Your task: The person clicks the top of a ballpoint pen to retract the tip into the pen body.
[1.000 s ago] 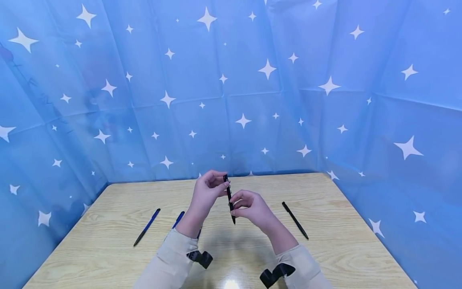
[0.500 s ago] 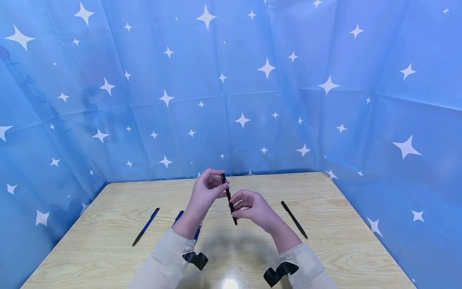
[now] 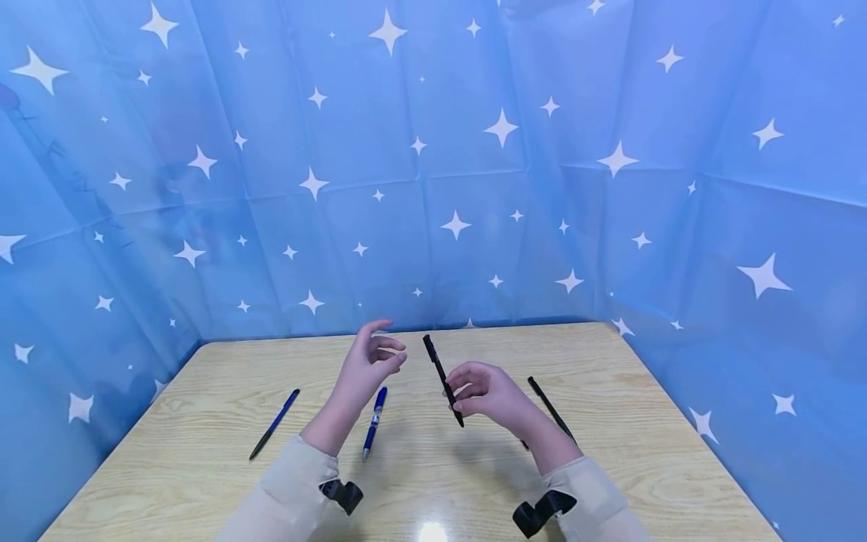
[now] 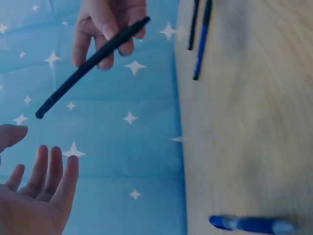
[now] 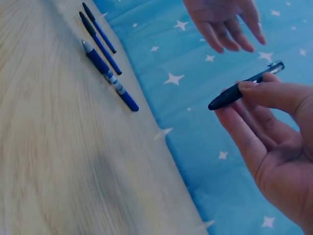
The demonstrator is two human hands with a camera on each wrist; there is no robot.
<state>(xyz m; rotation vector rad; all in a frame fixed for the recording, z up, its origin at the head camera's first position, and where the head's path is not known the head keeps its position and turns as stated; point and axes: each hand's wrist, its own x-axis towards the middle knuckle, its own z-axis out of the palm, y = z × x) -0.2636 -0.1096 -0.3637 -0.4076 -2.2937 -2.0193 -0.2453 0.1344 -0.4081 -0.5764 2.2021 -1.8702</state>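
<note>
My right hand (image 3: 462, 389) pinches a slim black pen (image 3: 443, 380) near its lower end, tilted over the wooden table (image 3: 203, 482). The right wrist view shows the pen (image 5: 244, 90) between the thumb and fingers of that hand (image 5: 247, 95). My left hand (image 3: 387, 345) hovers open a little to the pen's left, fingers relaxed, holding nothing. In the left wrist view the open left hand (image 4: 41, 166) sits at the bottom left. There the right hand (image 4: 105, 34) holds the pen (image 4: 93, 61) above it.
A blue pen (image 3: 374, 420) lies on the table beside my left forearm. A darker pen (image 3: 274, 425) lies further left. Another black pen (image 3: 550, 406) lies right of my right hand, partly hidden by it. Blue star-patterned cloth (image 3: 474, 150) walls three sides.
My left hand has let go of the black pen's upper end, opened and moved left. The right hand keeps the pen and has shifted slightly right. The blue pen is uncovered.
</note>
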